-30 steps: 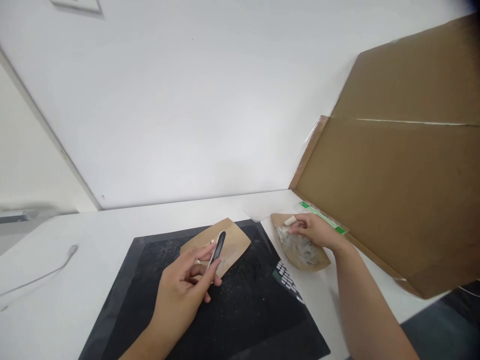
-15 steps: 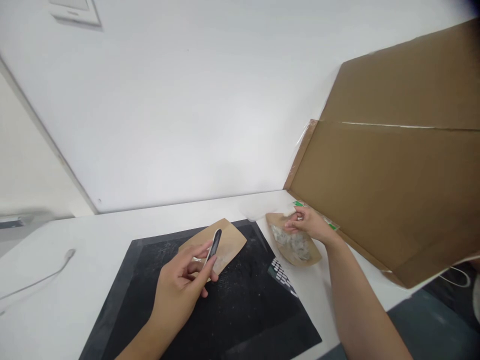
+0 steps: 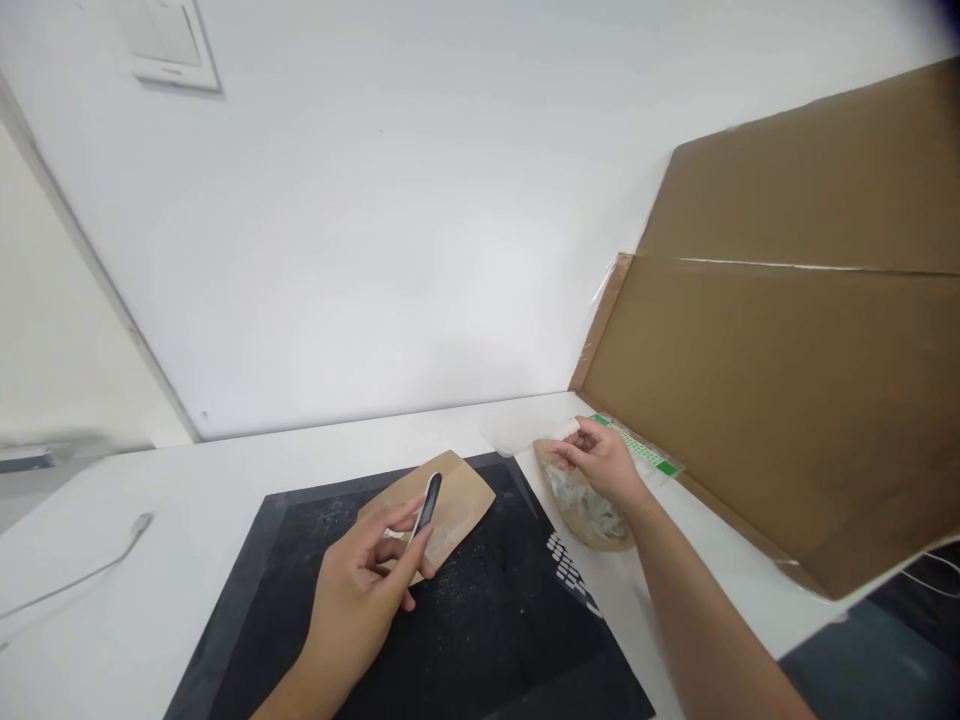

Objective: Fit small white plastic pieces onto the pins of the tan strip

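My left hand [image 3: 367,580] is above the black mat, pinching a slim dark bar with a rounded end and a pale edge [image 3: 429,502] between thumb and fingers. Beneath it a piece of brown paper [image 3: 457,500] lies on the mat. To the right, my right hand [image 3: 600,460] has thumb and forefinger together on a small whitish piece [image 3: 571,428], too blurred to name. Just under that hand, a brown paper tray [image 3: 604,540] contains crumpled clear plastic bits [image 3: 581,500], partly covered by the hand. A translucent sheet or bag [image 3: 517,432] lies behind it.
The black mat [image 3: 480,650] spreads over the white table [image 3: 82,560]. A large cardboard panel [image 3: 787,400] stands along the right, with a green-printed clear packet [image 3: 637,450] at its foot. A white cable [image 3: 112,560] lies at left; a wall rises behind.
My right hand has shifted slightly left and away from me above the tray, uncovering more of the green-printed packet. The left hand keeps the dark bar nearly still. The view has tilted up a little.
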`<state>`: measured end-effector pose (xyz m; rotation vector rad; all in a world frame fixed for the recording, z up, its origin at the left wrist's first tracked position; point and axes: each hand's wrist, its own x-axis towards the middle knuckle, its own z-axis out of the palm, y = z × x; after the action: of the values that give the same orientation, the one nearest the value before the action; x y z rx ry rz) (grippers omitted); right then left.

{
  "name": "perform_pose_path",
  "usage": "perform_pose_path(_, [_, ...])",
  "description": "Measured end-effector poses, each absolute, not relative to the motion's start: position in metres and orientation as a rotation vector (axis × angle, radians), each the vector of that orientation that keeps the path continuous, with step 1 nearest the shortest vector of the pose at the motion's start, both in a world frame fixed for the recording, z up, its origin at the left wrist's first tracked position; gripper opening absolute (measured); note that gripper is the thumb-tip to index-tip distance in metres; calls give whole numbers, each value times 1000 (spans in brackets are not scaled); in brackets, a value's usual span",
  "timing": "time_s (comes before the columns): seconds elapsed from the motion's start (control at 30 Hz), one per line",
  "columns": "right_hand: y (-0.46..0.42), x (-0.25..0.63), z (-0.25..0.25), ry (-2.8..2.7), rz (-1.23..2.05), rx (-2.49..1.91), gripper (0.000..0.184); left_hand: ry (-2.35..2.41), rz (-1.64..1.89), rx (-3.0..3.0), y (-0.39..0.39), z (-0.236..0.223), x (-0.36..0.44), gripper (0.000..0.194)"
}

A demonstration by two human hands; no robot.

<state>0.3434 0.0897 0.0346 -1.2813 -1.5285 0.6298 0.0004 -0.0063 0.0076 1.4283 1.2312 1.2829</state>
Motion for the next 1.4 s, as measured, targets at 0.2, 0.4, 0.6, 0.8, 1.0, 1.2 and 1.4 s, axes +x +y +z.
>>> perform_pose_path(0.2, [76,307,37,-1547,634,-1256,43,1218,1299,1408,-7,6,1,52])
perform_pose_path(0.4, [60,275,44,-1505,884,-1135,31,1211,1267,1432,-8,3,0,51])
perform_pose_path(0.6, [54,255,39,-1514,1133,-1026,24,1203,1271,1413,-10,6,2,52])
perform_pose_path(0.8, [48,242,29,-1558,1193,-968,17,1156,1255,1406,-12,7,4,53])
perform_pose_path(1.0, [41,231,24,-1583,1260,-909,21,1132,1254,1384,-12,8,6,50])
perform_pose_path(1.2, [33,217,20,-1504,1336,-875,30,1101,1236,1387,-13,8,8,47])
perform_pose_path(1.4, [28,211,19,-1561,1281,-821,28,1089,1185,1352,-15,12,9,47])
